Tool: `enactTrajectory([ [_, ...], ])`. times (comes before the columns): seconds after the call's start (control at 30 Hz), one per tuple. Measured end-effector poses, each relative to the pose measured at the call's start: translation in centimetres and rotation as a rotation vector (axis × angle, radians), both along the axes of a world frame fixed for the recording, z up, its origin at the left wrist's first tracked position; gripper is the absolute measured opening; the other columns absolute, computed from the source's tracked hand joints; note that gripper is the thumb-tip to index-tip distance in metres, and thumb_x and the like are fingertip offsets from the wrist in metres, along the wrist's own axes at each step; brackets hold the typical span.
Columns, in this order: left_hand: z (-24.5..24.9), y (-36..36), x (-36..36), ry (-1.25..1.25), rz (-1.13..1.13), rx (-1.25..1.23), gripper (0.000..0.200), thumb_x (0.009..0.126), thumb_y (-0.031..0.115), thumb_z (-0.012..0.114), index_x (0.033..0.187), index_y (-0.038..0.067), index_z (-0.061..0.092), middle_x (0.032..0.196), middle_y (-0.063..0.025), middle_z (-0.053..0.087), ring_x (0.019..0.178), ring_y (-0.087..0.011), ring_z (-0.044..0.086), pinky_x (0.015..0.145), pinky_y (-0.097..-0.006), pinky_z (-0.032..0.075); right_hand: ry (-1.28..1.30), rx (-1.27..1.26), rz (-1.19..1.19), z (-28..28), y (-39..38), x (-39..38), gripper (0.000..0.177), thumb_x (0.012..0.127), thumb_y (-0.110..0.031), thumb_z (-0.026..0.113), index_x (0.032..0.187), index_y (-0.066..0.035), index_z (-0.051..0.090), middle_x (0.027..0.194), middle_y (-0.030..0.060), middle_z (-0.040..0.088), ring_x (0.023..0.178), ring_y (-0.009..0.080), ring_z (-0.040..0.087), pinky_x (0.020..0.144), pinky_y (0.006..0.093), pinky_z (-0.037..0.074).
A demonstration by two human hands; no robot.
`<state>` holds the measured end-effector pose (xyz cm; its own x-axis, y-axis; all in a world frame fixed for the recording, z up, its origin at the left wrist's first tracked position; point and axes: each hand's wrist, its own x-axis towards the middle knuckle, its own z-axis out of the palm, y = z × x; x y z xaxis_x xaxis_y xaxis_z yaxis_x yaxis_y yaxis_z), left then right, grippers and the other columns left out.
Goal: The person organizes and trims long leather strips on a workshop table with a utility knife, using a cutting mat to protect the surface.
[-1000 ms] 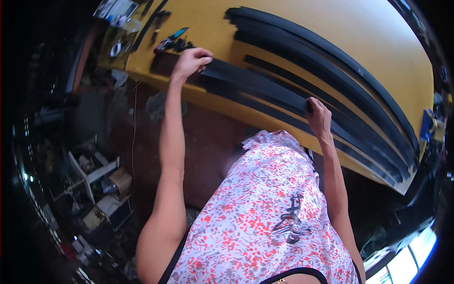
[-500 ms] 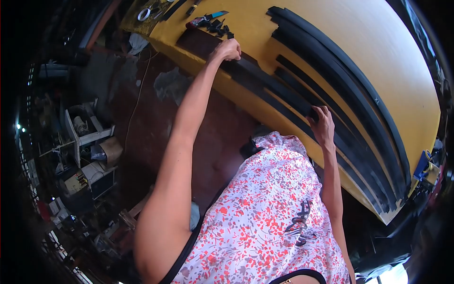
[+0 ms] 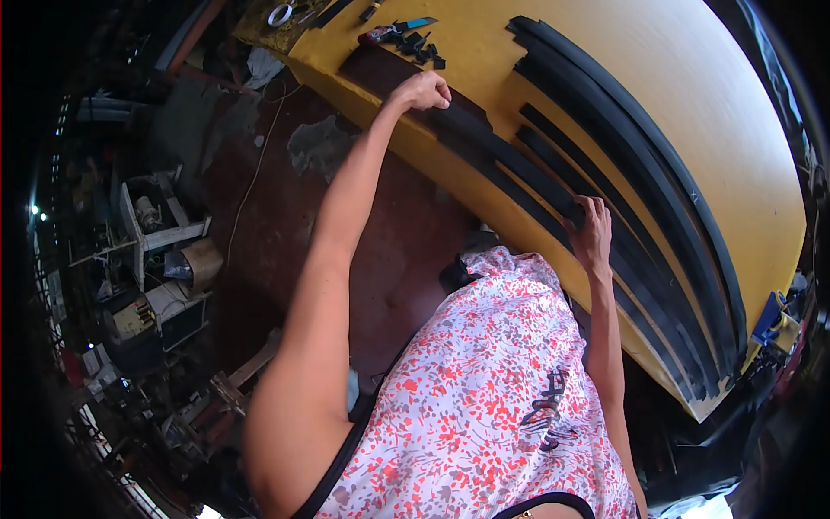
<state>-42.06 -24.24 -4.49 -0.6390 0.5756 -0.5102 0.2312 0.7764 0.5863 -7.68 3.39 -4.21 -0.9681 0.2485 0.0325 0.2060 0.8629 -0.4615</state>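
A long black strip lies along the near side of the yellow table, its left part over a dark brown board. My left hand is closed at the strip's left part, fingers bent down; what exactly they pinch is partly hidden. Farther right, my right hand curls its fingers over the same strip, thumb at the near edge. Just beyond my left hand are small black scraps and a tool with a teal and a red part.
Several more long black strips lie side by side on the yellow table. A white tape roll sits at the far left corner, a blue tape dispenser at the right. Wooden crates stand on the floor to the left.
The view has shifted slightly, so the table appears a little lower and farther right. Both hands stay at the strip, the left one in nearly the same closed pose.
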Motion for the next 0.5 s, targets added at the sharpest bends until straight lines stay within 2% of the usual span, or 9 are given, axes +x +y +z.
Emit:
enactTrajectory([
  [0.07,-2.1,-0.2,0.2,0.132,-0.012,0.004,0.024,0.071,0.01,0.074,0.093,0.003,0.068,0.086,-0.0092,0.069,0.083,-0.0214,0.066,0.076,-0.034,0.052,0.001,0.014,0.013,-0.1,0.0,-0.2,0.048,0.067,-0.011,0.078,0.111,-0.008,0.058,0.106,0.0107,0.053,0.1,0.0303,0.053,0.089,0.0391,0.042],
  [0.1,-2.0,-0.2,0.4,0.131,-0.019,0.006,0.024,0.071,0.01,0.074,0.093,0.003,0.068,0.086,-0.0092,0.069,0.083,-0.0214,0.066,0.076,-0.034,0.052,-0.001,0.028,0.032,0.0,0.0,-0.3,0.047,0.068,-0.01,0.078,0.11,-0.008,0.058,0.105,0.0111,0.053,0.1,0.0302,0.053,0.088,0.0387,0.042],
  [0.17,-2.0,-0.3,0.9,0.178,0.0,-0.02,0.026,0.072,0.015,0.075,0.096,0.008,0.068,0.097,-0.0105,0.07,0.095,-0.027,0.065,0.083,-0.038,0.051,-0.015,0.032,0.028,0.1,0.0,-0.4,0.046,0.068,-0.009,0.077,0.11,-0.008,0.058,0.105,0.0113,0.053,0.099,0.0302,0.053,0.088,0.0386,0.042],
  [0.23,0.1,-0.1,2.2,0.192,-0.003,-0.024,0.03,0.071,0.014,0.074,0.1,0.01,0.067,0.1,-0.0107,0.067,0.1,-0.0283,0.063,0.085,-0.0392,0.05,-0.03,0.032,0.026,0.0,-0.2,-0.4,0.046,0.068,-0.008,0.076,0.11,-0.008,0.058,0.104,0.0114,0.053,0.099,0.0302,0.053,0.087,0.0385,0.043],
  [0.33,1.3,0.1,3.3,0.411,-0.339,-0.052,0.037,0.069,0.01,0.073,0.105,0.014,0.065,0.111,-0.0089,0.059,0.108,-0.0296,0.056,0.09,-0.041,0.048,0.0,-0.03,0.031,-0.6,0.0,-0.1,0.045,0.069,-0.008,0.075,0.11,-0.007,0.058,0.105,0.0119,0.053,0.099,0.031,0.054,0.085,0.0393,0.045],
  [0.37,1.2,0.0,4.3,0.517,-0.394,-0.032,0.04,0.07,0.009,0.073,0.109,0.015,0.063,0.11,-0.0059,0.058,0.104,-0.0289,0.057,0.088,-0.0417,0.049,0.013,-0.021,0.036,-0.5,0.0,0.0,0.043,0.069,-0.009,0.074,0.11,-0.007,0.058,0.107,0.0122,0.054,0.099,0.0311,0.054,0.085,0.0392,0.045],
  [0.43,1.2,0.4,5.6,0.562,-0.45,-0.044,0.043,0.071,0.006,0.072,0.112,0.013,0.061,0.111,-0.0036,0.057,0.105,-0.0271,0.056,0.086,-0.041,0.05,-0.02,0.002,0.029,-0.6,0.0,0.0,0.043,0.07,-0.01,0.075,0.109,-0.006,0.058,0.105,0.0123,0.054,0.098,0.0312,0.054,0.084,0.0394,0.046],
  [0.5,0.8,0.1,5.8,0.65,-0.501,-0.025,0.04,0.072,0.006,0.072,0.11,0.013,0.06,0.108,-0.0029,0.057,0.101,-0.0264,0.056,0.081,-0.0404,0.053,-0.022,0.004,0.013,-1.0,0.0,0.0,0.043,0.07,-0.011,0.075,0.109,-0.006,0.058,0.103,0.0124,0.054,0.096,0.0312,0.054,0.083,0.0397,0.046],
])
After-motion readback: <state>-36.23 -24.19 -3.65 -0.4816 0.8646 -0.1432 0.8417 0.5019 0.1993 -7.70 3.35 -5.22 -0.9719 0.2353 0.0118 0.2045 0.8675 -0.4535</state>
